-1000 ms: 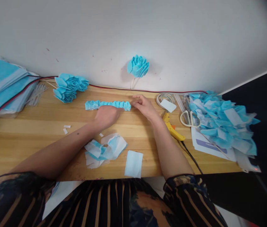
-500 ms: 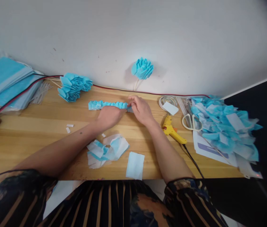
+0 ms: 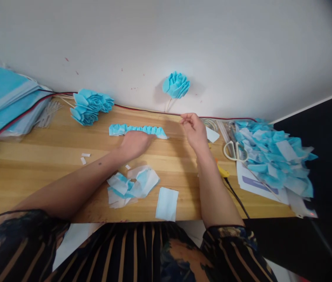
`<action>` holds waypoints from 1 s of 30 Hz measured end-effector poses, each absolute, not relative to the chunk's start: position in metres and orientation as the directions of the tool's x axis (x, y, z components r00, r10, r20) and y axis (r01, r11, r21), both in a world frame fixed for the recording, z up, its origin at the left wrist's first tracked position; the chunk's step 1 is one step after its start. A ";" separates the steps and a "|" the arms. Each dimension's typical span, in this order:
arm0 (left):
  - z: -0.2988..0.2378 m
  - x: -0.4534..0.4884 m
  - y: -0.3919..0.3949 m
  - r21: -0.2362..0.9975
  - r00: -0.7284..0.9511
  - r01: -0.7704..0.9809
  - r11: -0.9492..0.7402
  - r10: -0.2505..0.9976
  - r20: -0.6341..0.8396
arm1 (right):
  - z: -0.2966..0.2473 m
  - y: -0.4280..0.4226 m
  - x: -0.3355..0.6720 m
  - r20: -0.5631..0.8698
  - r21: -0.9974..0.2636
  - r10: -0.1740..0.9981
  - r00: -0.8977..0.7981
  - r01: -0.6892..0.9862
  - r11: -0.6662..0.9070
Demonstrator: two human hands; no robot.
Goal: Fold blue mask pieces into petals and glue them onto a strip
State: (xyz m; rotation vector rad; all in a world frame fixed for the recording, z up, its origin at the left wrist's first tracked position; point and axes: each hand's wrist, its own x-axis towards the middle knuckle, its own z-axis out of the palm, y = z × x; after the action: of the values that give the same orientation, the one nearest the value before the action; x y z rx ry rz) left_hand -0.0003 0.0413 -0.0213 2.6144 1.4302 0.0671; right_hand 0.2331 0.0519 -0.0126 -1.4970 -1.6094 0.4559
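A gathered strip of light-blue mask fabric (image 3: 119, 129) lies across the wooden table, its right end flat and whitish. My left hand (image 3: 138, 141) is closed over the strip's near edge, with its fingertips partly hidden. To the right of the strip and slightly above the table, my right hand (image 3: 194, 131) has thumb and fingers pinched together. Whatever is in that pinch is too fine to make out. Nearer me lie crumpled blue-and-white fabric pieces (image 3: 147, 180) and a small stack of pale-blue squares (image 3: 167, 203).
Blue fabric flowers (image 3: 88, 105) lie at the back left, and another flower (image 3: 176, 84) leans on the wall. Masks (image 3: 4, 98) are stacked far left. At right are scissors (image 3: 236, 152), a pile of cut fabric (image 3: 277, 152) and a yellow glue gun (image 3: 223, 171), partly behind my forearm.
My right hand has moved right, away from the strip's end, which now shows. My left hand stays on the strip. My right forearm now covers most of the glue gun.
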 end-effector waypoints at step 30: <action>-0.020 0.002 0.042 0.223 0.527 0.832 -0.508 0.849 -0.034 | -0.012 0.046 0.220 -0.097 -0.431 0.991 -0.093 0.901 0.042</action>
State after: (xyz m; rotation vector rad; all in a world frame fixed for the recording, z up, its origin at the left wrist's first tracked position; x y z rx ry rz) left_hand 0.0016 0.0425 -0.0203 2.5544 1.4272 0.1173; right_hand 0.2198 0.0458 -0.0119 -1.9459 -2.0897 0.5745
